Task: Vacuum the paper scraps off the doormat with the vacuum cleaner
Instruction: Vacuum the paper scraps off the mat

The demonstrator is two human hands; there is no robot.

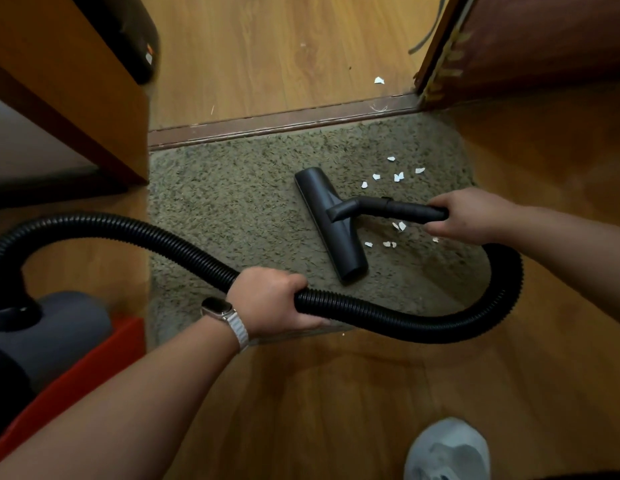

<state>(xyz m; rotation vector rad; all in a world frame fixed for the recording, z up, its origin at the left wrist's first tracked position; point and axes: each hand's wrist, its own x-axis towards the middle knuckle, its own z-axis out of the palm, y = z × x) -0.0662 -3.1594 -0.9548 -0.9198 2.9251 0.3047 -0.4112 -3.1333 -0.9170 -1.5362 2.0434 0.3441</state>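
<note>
A grey-green shaggy doormat (232, 209) lies on the wood floor below a door threshold. The vacuum's black floor nozzle (331, 223) rests flat on the mat's middle. My right hand (471, 216) grips the black wand (402, 206) just behind the nozzle. My left hand (270, 299), with a watch on its wrist, is closed around the black ribbed hose (388, 315) at the mat's near edge. White paper scraps (388, 176) lie scattered to the right of the nozzle, and more scraps (388, 243) sit under the wand. The grey vacuum body (59, 330) stands at the lower left.
One scrap (379, 80) lies beyond the threshold (277, 124) on the far floor. An open wooden door (530, 43) stands at upper right, and a wooden cabinet (69, 95) at upper left. A red object (76, 375) sits by the vacuum. A grey shoe (447, 448) shows at the bottom.
</note>
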